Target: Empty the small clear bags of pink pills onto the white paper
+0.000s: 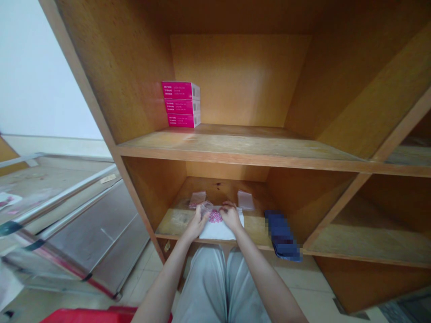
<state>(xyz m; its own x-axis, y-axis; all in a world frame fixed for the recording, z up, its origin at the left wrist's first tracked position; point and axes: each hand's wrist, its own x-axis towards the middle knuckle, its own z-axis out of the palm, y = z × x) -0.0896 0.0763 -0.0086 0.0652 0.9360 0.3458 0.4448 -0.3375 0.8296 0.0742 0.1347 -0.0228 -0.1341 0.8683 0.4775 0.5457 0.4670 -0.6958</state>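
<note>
A pile of small pink beads (215, 216) lies on a white sheet of paper (217, 232) on the lower shelf. My left hand (197, 223), at the pile's left, is closed on a small clear plastic bag (206, 206). On the other side my right hand (231, 216) has its fingers curled in at the edge of the beads; whatever its fingertips hold is too small to make out. Behind the left hand rests another clear bag (197, 198) with some pink in it. Flat clear bags (245, 200) lie behind the right hand.
Three pink boxes (182, 105) are stacked on the upper shelf (235, 141). A dark blue item (283, 235), partly blurred out, hangs over the lower shelf's front edge at right. A metal-framed cart (77, 215) stands left, with something red (90, 315) on the floor below.
</note>
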